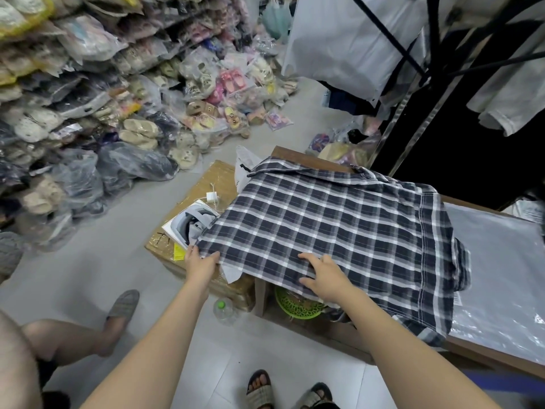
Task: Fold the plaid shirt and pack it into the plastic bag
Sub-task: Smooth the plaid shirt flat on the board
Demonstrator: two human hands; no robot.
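A dark blue and white plaid shirt (339, 225) lies spread flat, back side up, over a low wooden table (486, 361). Its left part hangs over a cardboard box. My left hand (200, 262) pinches the shirt's near left corner at the hem. My right hand (324, 276) rests palm down on the near hem, fingers spread. A clear plastic bag (498, 261) lies flat on the table to the right, and the shirt's right sleeve overlaps its edge. Another white bag (244, 166) pokes out from under the shirt's far left.
A taped cardboard box (200, 202) with a picture card stands left of the table. A green basket (298, 305) and a plastic bottle (224, 309) sit below. Bagged shoes pile up at left. Another person's legs and slipper (121, 308) are near left. Hanging garments fill the upper right.
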